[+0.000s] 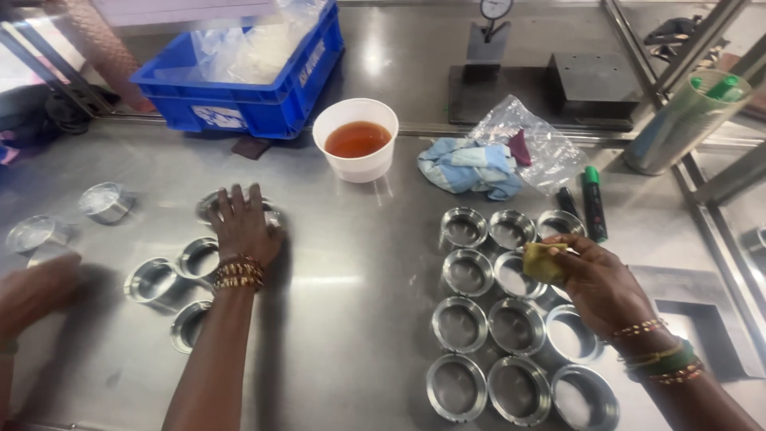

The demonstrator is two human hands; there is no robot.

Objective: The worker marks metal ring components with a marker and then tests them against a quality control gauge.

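Resting flat on a steel ring (267,214) on the table (351,263), the left hand (242,223) covers it, fingers pointing away, while the right hand (600,281) pinches a yellow cloth (543,262) above upright rings (467,273).

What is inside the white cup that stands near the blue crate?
The white cup holds an amber-brown liquid, filling it partway. The cup's bottom cannot be seen through the liquid.

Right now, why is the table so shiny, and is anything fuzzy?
In the head view, overhead light glares off the steel table near the cup of orange liquid; the left hand casts a soft shadow; another person's hand at the left edge looks blurred; the metal rings stay sharp.
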